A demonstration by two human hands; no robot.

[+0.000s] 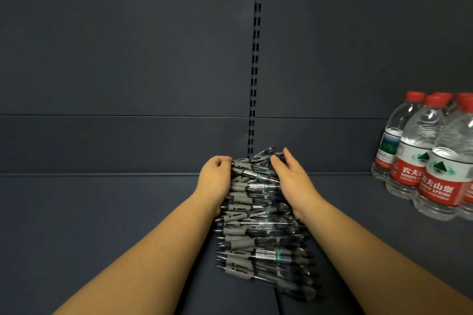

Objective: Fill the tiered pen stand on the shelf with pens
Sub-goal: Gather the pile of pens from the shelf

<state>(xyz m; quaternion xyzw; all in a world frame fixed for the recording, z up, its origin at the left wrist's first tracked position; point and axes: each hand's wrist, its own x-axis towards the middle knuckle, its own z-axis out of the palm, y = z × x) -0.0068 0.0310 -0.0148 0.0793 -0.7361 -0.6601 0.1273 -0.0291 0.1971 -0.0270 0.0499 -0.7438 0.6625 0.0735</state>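
Late in the filling, by the look of it: tiered pen stand (pixel 263 250) already packed row upon row with pens (pixel 252 197), grips pointing left, the stand itself almost hidden beneath them and sitting on the dark shelf (pixel 102 212) in line with the slotted upright (pixel 256 59) of the back panel. Left hand (pixel 216 176) pressed against the left side of the upper rows, fingers curled in toward the pen tips; whether pinching one pen or merely steadying the stack, impossible to tell. Right hand (pixel 291 179) laid over the top rows on the right, fingers fairly straight and only loosely bent, touching the topmost pens rather than closing round any. Probably a matter of seating or squaring the last pens at the back tier. Next move likely calling for gentle, even pressure from both sides, so as not to spill the crowded lower rows. Plenty of bare shelf to the left; water bottles (pixel 425 158) well apart on the right, back panel just behind the top tier.
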